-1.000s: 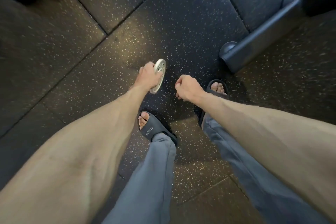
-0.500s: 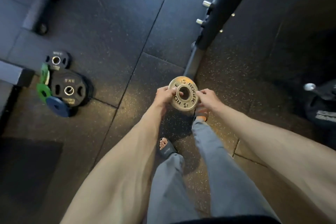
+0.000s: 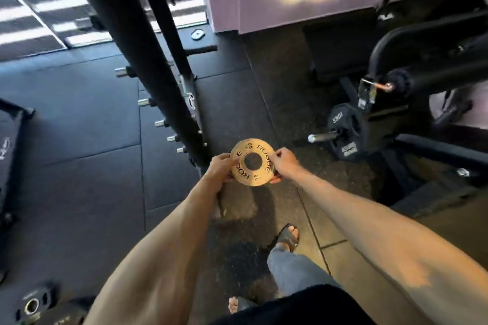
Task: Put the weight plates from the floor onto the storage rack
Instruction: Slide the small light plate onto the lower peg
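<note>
Gold plate point(image 3: 257, 179) is held above the floor point(image 3: 79, 145), near the rack point(image 3: 144, 60), its rim pinched in both grips, left hand point(image 3: 220, 169) and right hand point(image 3: 286, 163). Carrying step, I judge; next its hole must meet a free peg point(image 3: 172, 137).

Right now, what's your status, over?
Gripping: left hand and right hand pinch gold plate by rim. Held off the floor. Rack pegs just left; path looks open.

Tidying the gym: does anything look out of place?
Yes: a black round weight plate lies flat on the dark rubber floor at lower left, away from the black steel rack, whose visible pegs are bare.
</note>
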Motion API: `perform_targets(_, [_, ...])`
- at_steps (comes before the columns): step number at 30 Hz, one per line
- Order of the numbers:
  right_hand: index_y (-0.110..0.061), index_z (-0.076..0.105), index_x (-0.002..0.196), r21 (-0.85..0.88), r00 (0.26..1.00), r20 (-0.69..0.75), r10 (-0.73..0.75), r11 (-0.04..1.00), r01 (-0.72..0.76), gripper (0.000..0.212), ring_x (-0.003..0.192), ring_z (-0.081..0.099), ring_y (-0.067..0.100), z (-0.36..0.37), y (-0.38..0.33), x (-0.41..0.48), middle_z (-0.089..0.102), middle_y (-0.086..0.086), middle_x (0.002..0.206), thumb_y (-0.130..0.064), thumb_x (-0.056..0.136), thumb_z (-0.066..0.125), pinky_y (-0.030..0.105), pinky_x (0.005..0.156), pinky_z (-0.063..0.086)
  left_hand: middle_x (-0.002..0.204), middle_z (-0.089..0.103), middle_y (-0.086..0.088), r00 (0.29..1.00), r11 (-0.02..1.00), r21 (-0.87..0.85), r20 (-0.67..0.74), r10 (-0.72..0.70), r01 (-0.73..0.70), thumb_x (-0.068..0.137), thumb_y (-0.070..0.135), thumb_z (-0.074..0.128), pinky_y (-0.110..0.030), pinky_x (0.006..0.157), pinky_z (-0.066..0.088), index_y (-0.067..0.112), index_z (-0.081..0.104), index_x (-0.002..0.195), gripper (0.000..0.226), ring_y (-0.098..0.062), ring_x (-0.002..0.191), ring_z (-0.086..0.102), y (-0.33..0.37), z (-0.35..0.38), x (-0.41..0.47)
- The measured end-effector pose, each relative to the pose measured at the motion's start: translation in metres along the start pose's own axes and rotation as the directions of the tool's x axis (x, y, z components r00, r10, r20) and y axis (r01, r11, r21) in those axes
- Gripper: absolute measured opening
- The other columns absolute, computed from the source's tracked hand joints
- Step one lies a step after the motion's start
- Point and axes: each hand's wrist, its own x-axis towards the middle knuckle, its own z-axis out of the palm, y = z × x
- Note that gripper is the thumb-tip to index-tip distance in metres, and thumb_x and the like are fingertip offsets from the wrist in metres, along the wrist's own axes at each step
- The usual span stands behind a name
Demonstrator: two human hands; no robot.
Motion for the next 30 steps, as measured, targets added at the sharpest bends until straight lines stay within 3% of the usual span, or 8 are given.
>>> perform_targets(2, [-0.008, 0.049, 0.102, -0.023, 0.999, -0.034, -0.017, 1.000, 0.016, 0.020, 0.061, 0.070, 0.026, -0.026, -0.011, 0.019, 0.066, 0.013, 0.094, -0.028, 0.101, 0.050, 0.041, 0.051, 0.061, 0.083, 0.069, -0.005, 0.999, 0.997, 0.062, -0.023, 0.037, -0.035, 0.098, 0.022, 0.059, -0.031, 0.060, 0.055, 0.014, 0.062, 0.109, 0.014, -0.015, 0.069, 0.067, 0.032, 0.021, 0.015])
perform_targets(6, [-0.003, 0.056, 0.110, -0.084, 0.992, -0.123, -0.037, 0.996, 0.027, 0.029, 0.069, 0.070, 0.027, -0.093, -0.033, 0.065, 0.068, 0.012, 0.106, -0.030, 0.099, 0.052, 0.035, 0.050, 0.055, 0.084, 0.066, -0.011, 0.990, 0.981, 0.164, -0.071, 0.119, -0.106, 0.097, 0.019, 0.059, -0.031, 0.054, 0.054, 0.017, 0.060, 0.085, 0.012, -0.018, 0.062, 0.063, 0.107, 0.073, 0.051])
perform_targets(8, [-0.004, 0.055, 0.116, -0.094, 0.989, -0.144, -0.040, 0.995, 0.026, 0.034, 0.086, 0.071, 0.033, -0.119, -0.045, 0.090, 0.067, 0.015, 0.115, -0.033, 0.099, 0.053, 0.030, 0.045, 0.050, 0.082, 0.067, -0.011, 0.990, 0.976, 0.189, -0.072, 0.124, -0.109, 0.098, 0.020, 0.057, -0.033, 0.056, 0.056, 0.017, 0.059, 0.085, 0.013, -0.019, 0.062, 0.064, 0.140, 0.093, 0.067])
perform_targets(12, [-0.005, 0.047, 0.126, -0.043, 0.995, -0.099, -0.015, 0.999, 0.011, 0.037, 0.083, 0.062, 0.026, -0.153, -0.066, 0.140, 0.056, 0.012, 0.124, -0.031, 0.101, 0.052, 0.024, 0.032, 0.047, 0.084, 0.070, -0.011, 0.991, 0.969, 0.236, -0.088, 0.103, -0.080, 0.098, 0.021, 0.056, -0.045, 0.078, 0.061, 0.018, 0.058, 0.083, 0.015, -0.027, 0.081, 0.072, 0.189, 0.115, 0.105])
perform_targets(15, [-0.005, 0.045, 0.129, -0.057, 0.994, -0.105, 0.002, 0.998, -0.008, 0.040, 0.083, 0.062, 0.026, -0.165, -0.080, 0.182, 0.055, 0.016, 0.131, -0.031, 0.100, 0.053, 0.026, 0.035, 0.050, 0.084, 0.070, -0.011, 0.991, 0.959, 0.279, -0.104, 0.079, -0.047, 0.097, 0.020, 0.056, -0.044, 0.077, 0.061, 0.017, 0.058, 0.084, 0.013, -0.027, 0.082, 0.072, 0.219, 0.122, 0.140])
perform_targets(20, [-0.007, 0.046, 0.130, -0.058, 0.994, -0.112, 0.012, 0.998, -0.018, 0.042, 0.095, 0.067, 0.031, -0.186, -0.117, 0.262, 0.055, 0.016, 0.132, -0.032, 0.098, 0.057, 0.041, 0.055, 0.062, 0.071, 0.067, -0.009, 0.990, 0.936, 0.349, -0.109, 0.084, -0.041, 0.094, 0.016, 0.056, -0.035, 0.060, 0.057, 0.012, 0.061, 0.084, 0.012, -0.022, 0.061, 0.065, 0.279, 0.128, 0.214])
perform_targets(25, [-0.007, 0.043, 0.130, -0.058, 0.989, -0.144, -0.018, 0.998, 0.009, 0.058, 0.095, 0.070, 0.032, -0.227, -0.170, 0.319, 0.055, 0.016, 0.131, -0.042, 0.091, 0.066, 0.036, 0.045, 0.059, 0.071, 0.068, -0.010, 0.990, 0.906, 0.412, -0.051, 0.132, -0.099, 0.093, 0.015, 0.055, -0.026, 0.045, 0.053, 0.007, 0.063, 0.087, 0.013, -0.018, 0.051, 0.063, 0.353, 0.137, 0.273])
perform_targets(30, [-0.007, 0.044, 0.124, -0.070, 0.985, -0.172, -0.025, 0.997, 0.014, 0.053, 0.084, 0.070, 0.027, -0.271, -0.206, 0.365, 0.057, 0.014, 0.125, -0.039, 0.089, 0.070, 0.030, 0.041, 0.055, 0.063, 0.063, -0.007, 0.984, 0.897, 0.418, -0.038, 0.174, -0.143, 0.093, 0.018, 0.060, -0.021, 0.034, 0.044, 0.009, 0.057, 0.075, 0.020, -0.016, 0.045, 0.058, 0.410, 0.157, 0.319])
